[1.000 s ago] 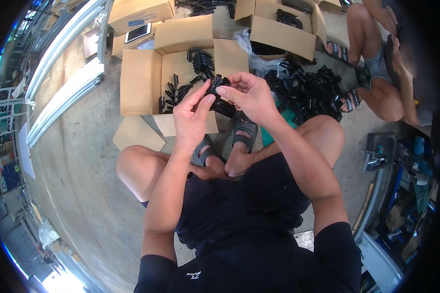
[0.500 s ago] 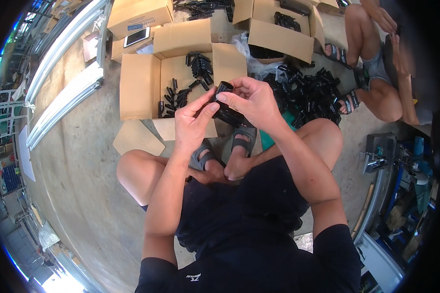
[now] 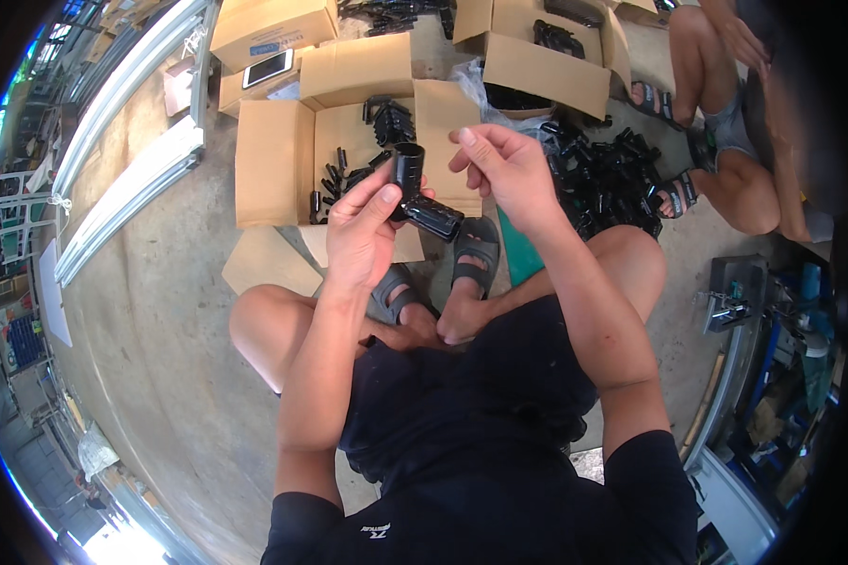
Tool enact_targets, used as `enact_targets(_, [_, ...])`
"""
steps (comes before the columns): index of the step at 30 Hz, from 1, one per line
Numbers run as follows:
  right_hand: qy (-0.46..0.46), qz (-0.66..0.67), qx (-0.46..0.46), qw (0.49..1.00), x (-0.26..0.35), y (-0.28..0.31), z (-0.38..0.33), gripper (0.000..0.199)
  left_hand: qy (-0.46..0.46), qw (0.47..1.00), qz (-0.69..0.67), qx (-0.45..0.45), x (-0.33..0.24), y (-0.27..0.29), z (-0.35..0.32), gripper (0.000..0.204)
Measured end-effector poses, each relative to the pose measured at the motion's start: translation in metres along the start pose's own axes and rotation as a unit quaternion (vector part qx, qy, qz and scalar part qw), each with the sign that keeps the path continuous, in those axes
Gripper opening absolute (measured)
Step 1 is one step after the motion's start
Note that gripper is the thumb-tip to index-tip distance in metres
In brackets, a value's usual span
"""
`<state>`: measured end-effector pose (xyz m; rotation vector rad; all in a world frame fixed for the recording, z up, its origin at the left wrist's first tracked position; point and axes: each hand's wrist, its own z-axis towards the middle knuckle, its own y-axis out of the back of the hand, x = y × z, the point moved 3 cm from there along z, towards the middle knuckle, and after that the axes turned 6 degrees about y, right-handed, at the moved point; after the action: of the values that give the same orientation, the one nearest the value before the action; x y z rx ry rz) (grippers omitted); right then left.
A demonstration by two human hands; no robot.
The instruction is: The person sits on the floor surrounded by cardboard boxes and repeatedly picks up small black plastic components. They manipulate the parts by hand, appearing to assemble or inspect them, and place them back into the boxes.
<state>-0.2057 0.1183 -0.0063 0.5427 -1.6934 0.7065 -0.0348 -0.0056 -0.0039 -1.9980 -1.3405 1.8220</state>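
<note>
The fitting [image 3: 422, 196], a black angled tube piece, sits in our left hand [image 3: 366, 231], just in front of the open box [image 3: 271, 160] and above our sandalled feet [image 3: 448, 273]. Our left fingers are clamped on it, the thumb [image 3: 379, 200] pressed against its side, with one socket pointing up and the other slanting down to the right. Our right hand [image 3: 509, 169] hovers just right of the fitting, not touching it as far as we can see, its fingers curled loosely and slightly apart, holding nothing we can make out. Inside the box lie more black parts [image 3: 363, 155] on the cardboard floor. Right of the box, past a strip of clear plastic, we see a heap of black parts [image 3: 608, 179] on the concrete. Beyond the box stand further boxes, one to its left rear with a phone [image 3: 267, 68] lying on top. Further right of the heap another person's bare legs [image 3: 735, 169] and sandals show. Left of the box, long pale metal rails [image 3: 127, 179] lie on the floor.
</note>
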Motion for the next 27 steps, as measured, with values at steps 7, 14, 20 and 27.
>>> enact_targets(7, [0.023, -0.038, -0.243, 0.969, -0.022, 0.108, 0.076, 0.024, -0.045, 0.997, -0.032, -0.046, -0.017, 0.0, -0.006, 0.04])
enact_targets(14, [-0.15, -0.569, -0.113, 0.8, -0.15, 0.144, 0.101, 0.029, -0.038, 0.996, -0.009, -0.085, -0.015, 0.019, 0.007, 0.041])
enact_targets(20, [-0.095, -0.6, -0.07, 0.791, -0.216, 0.141, 0.091, 0.027, -0.008, 0.995, 0.003, -0.103, -0.009, 0.018, 0.029, 0.039])
enact_targets(27, [-0.064, -0.645, -0.07, 0.758, -0.25, 0.136, 0.106, 0.021, 0.009, 0.996, 0.013, -0.087, -0.001, 0.028, 0.056, 0.038])
